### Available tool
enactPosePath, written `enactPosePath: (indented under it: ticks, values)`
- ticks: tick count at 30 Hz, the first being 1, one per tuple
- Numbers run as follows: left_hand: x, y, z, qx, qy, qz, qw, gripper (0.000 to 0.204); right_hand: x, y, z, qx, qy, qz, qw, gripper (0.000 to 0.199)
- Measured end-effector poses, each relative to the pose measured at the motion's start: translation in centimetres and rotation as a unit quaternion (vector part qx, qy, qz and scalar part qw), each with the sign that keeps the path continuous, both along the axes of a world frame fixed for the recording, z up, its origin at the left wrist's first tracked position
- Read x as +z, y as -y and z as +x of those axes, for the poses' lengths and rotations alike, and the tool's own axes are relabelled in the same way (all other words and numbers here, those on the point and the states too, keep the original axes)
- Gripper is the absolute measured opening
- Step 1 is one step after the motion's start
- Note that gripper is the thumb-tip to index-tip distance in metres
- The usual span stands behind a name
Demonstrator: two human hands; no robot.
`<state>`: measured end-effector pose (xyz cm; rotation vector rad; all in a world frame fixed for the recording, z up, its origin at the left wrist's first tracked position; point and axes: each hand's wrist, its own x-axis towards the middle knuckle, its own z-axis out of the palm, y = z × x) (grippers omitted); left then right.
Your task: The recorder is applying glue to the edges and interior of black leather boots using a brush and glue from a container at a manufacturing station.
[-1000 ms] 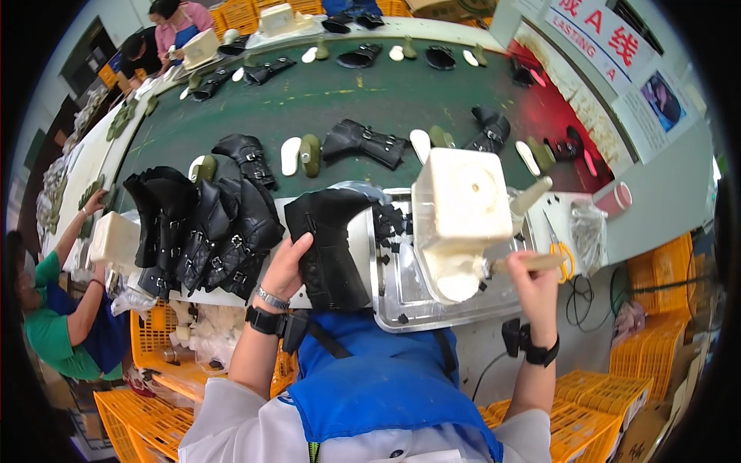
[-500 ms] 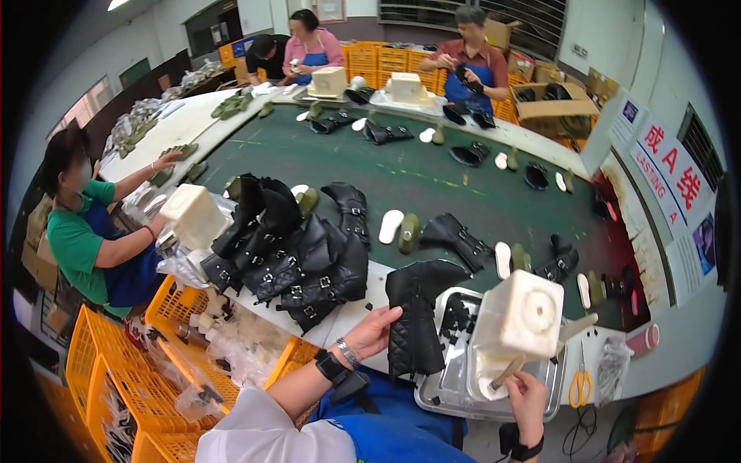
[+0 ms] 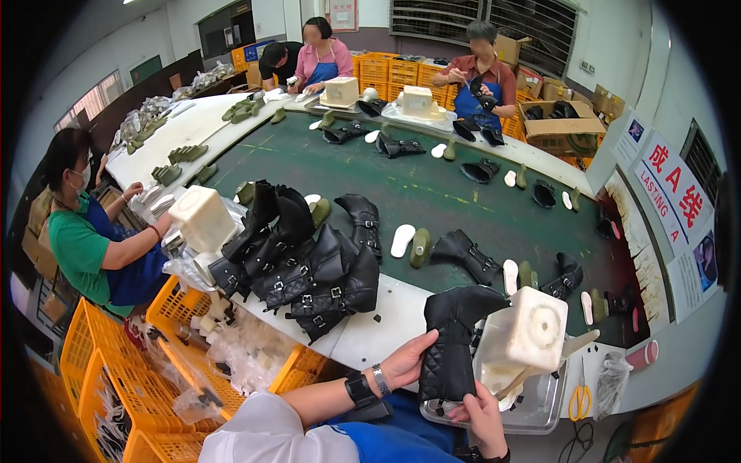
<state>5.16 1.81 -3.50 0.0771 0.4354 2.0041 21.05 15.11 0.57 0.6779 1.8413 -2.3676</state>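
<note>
A quilted black boot upper [image 3: 451, 359] is in my left hand [image 3: 411, 359], which grips its left edge. At the bottom right corner of the same upper, my right hand [image 3: 485, 420] pinches the edge between thumb and fingers. Just right of the upper, a cream glue container [image 3: 532, 328] stands in a clear plastic tray [image 3: 540, 417]. A brush handle [image 3: 519, 380] leans out of the container's front opening. To the left lies a heap of black buckled boot uppers [image 3: 316, 270] on the white table edge [image 3: 370, 332].
Green shoe lasts [image 3: 419, 247], white insoles [image 3: 402, 241] and more uppers sit on the green belt [image 3: 324, 174]. Yellow-handled scissors [image 3: 580, 401] lie at the right. Orange crates [image 3: 162, 370] stand lower left. A co-worker in green [image 3: 85, 239] works at the left, others across the belt.
My right hand has let go of the brush handle and moved left to the upper's lower edge. The upper has shifted right in my left hand, partly covering the tray.
</note>
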Motion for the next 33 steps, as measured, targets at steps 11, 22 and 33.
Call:
enactPosePath:
  ticks: [11,22,33]
  values:
    - [0.5,1.8,1.4,-0.105,-0.107,0.000,0.989,0.050,-0.5,-0.1,-0.5,-0.106,-0.110,-0.064,0.986,0.029]
    - [1.1,2.8,1.1,-0.093,-0.279,-0.157,0.943,0.039,-0.8,-0.2,-1.2,-0.062,-0.086,-0.020,0.994,0.035]
    - [2.7,4.8,-2.7,0.101,-0.261,-0.205,0.938,0.027,-2.3,-3.9,9.7,0.154,0.152,0.171,0.961,0.015]
